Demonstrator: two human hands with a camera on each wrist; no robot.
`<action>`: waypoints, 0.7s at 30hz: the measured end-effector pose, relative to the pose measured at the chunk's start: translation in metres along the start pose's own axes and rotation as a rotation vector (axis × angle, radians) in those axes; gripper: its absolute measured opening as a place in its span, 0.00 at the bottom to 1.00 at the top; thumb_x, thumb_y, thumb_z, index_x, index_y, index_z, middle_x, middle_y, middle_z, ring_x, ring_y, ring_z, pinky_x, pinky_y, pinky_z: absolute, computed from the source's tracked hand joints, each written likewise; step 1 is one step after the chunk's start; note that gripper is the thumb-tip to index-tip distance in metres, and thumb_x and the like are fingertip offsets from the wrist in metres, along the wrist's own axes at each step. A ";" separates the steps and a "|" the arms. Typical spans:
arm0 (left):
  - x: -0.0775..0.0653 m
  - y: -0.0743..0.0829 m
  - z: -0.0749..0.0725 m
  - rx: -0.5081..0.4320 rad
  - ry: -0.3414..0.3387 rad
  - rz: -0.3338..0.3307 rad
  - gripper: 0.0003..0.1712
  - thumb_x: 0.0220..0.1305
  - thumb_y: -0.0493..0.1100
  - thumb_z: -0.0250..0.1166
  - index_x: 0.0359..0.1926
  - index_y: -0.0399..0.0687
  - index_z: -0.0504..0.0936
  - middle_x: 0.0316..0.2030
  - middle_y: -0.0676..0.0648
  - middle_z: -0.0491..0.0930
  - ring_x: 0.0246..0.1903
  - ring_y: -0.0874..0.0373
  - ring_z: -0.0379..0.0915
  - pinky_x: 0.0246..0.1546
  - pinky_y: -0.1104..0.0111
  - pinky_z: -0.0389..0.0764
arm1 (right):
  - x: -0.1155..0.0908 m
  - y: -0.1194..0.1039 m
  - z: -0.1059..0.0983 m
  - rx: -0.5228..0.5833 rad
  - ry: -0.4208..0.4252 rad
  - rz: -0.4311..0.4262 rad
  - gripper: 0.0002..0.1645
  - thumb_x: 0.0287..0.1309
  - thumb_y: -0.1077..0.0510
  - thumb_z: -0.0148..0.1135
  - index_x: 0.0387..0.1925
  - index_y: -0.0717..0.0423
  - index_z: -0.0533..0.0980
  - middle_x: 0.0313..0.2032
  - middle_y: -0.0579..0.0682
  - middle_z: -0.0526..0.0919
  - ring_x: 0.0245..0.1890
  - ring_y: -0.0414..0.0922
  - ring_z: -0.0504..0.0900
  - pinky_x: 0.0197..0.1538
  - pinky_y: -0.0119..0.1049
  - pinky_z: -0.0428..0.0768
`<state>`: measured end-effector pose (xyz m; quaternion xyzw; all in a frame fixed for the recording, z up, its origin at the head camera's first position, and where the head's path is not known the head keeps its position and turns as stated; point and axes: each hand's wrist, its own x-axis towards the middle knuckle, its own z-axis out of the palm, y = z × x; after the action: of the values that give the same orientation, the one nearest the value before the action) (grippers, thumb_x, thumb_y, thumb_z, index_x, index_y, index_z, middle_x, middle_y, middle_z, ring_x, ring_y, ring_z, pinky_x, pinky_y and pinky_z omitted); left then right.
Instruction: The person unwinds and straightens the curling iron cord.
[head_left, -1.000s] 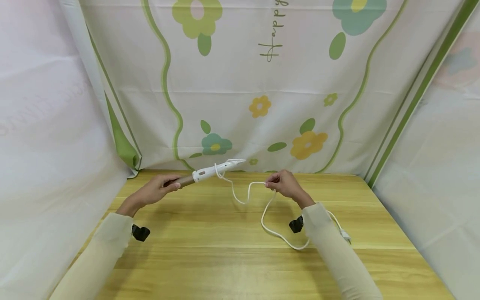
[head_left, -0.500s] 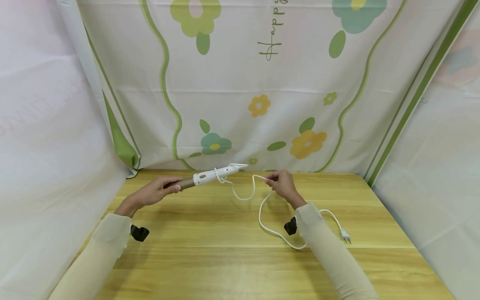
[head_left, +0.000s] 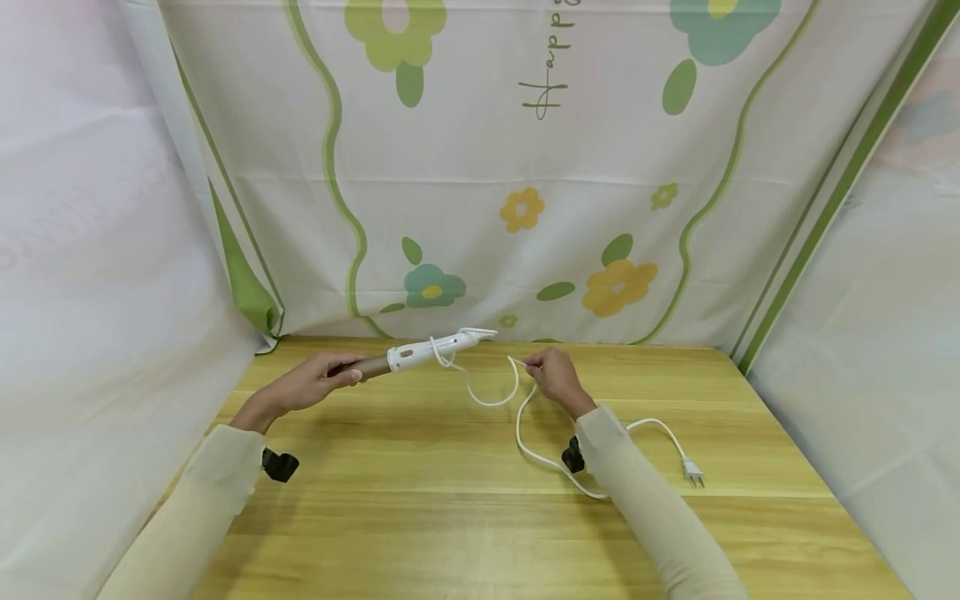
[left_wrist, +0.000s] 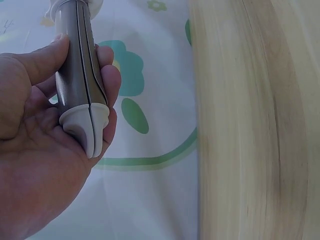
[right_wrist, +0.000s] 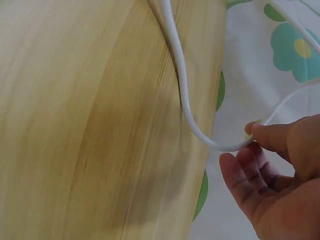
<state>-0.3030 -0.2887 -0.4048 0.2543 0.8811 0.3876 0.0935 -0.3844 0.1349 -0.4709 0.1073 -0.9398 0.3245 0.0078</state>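
A curling iron with a white handle (head_left: 431, 350) and a brown barrel (left_wrist: 75, 65) is held up over the back of the table. My left hand (head_left: 311, 379) grips it by the barrel, thumb on one side and fingers curled round the other, with the split white tip (left_wrist: 87, 125) in the palm. Its white power cord (head_left: 491, 404) is looped round the handle, then sags toward my right hand (head_left: 557, 379). There the thumb and fingertips (right_wrist: 260, 127) pinch the cord. Past that hand, the cord (right_wrist: 182, 85) curves down onto the wood and passes under the right forearm.
At the cord's end a plug (head_left: 693, 472) lies on the right side of the wooden table (head_left: 420, 533). A flower-printed cloth (head_left: 450, 167) hangs directly behind the table's back edge, and white cloth sides (head_left: 885, 317) stand left and right.
My right hand has moved left toward the curling iron, still pinching the cord, and the slack between them has shifted. The iron's handle end has dipped slightly. My left hand has stayed nearly still.
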 end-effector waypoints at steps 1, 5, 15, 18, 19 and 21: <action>0.000 0.000 0.000 0.001 -0.002 -0.002 0.23 0.76 0.46 0.53 0.66 0.40 0.72 0.42 0.44 0.79 0.35 0.59 0.71 0.37 0.68 0.74 | 0.000 0.000 0.000 -0.020 -0.009 0.003 0.13 0.67 0.62 0.60 0.50 0.59 0.84 0.49 0.56 0.86 0.43 0.50 0.86 0.36 0.36 0.80; 0.000 0.000 0.000 0.005 -0.003 -0.010 0.25 0.76 0.46 0.53 0.67 0.39 0.71 0.43 0.44 0.79 0.37 0.59 0.72 0.38 0.68 0.74 | 0.000 0.007 0.005 -0.086 -0.093 -0.008 0.15 0.70 0.63 0.55 0.53 0.63 0.81 0.49 0.61 0.85 0.29 0.45 0.81 0.29 0.32 0.74; 0.001 0.000 0.000 -0.002 -0.004 -0.017 0.25 0.76 0.47 0.53 0.68 0.40 0.70 0.43 0.44 0.79 0.36 0.58 0.71 0.38 0.68 0.74 | -0.009 0.012 0.010 -0.166 -0.207 -0.064 0.16 0.73 0.62 0.48 0.35 0.65 0.80 0.20 0.50 0.69 0.19 0.43 0.66 0.24 0.32 0.67; 0.001 0.000 0.000 -0.004 -0.004 -0.016 0.25 0.76 0.46 0.53 0.68 0.40 0.71 0.43 0.44 0.79 0.37 0.58 0.72 0.38 0.68 0.74 | -0.007 0.008 0.006 -0.152 -0.159 -0.083 0.16 0.72 0.64 0.50 0.28 0.65 0.78 0.20 0.52 0.72 0.20 0.42 0.67 0.26 0.32 0.68; 0.001 -0.001 0.000 -0.004 -0.005 -0.015 0.25 0.76 0.46 0.53 0.68 0.40 0.71 0.43 0.44 0.79 0.37 0.58 0.71 0.38 0.68 0.74 | -0.005 0.007 0.005 -0.145 -0.134 -0.110 0.16 0.71 0.66 0.50 0.29 0.66 0.79 0.19 0.53 0.73 0.19 0.41 0.65 0.26 0.32 0.68; 0.001 0.000 0.000 -0.004 -0.005 -0.019 0.25 0.76 0.46 0.53 0.68 0.40 0.70 0.43 0.44 0.79 0.37 0.58 0.71 0.38 0.68 0.74 | -0.005 0.004 0.000 -0.123 -0.095 -0.174 0.15 0.71 0.67 0.49 0.37 0.69 0.82 0.22 0.60 0.78 0.18 0.46 0.63 0.27 0.36 0.68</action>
<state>-0.3038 -0.2888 -0.4047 0.2464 0.8826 0.3878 0.0998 -0.3806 0.1384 -0.4739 0.2028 -0.9444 0.2589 -0.0020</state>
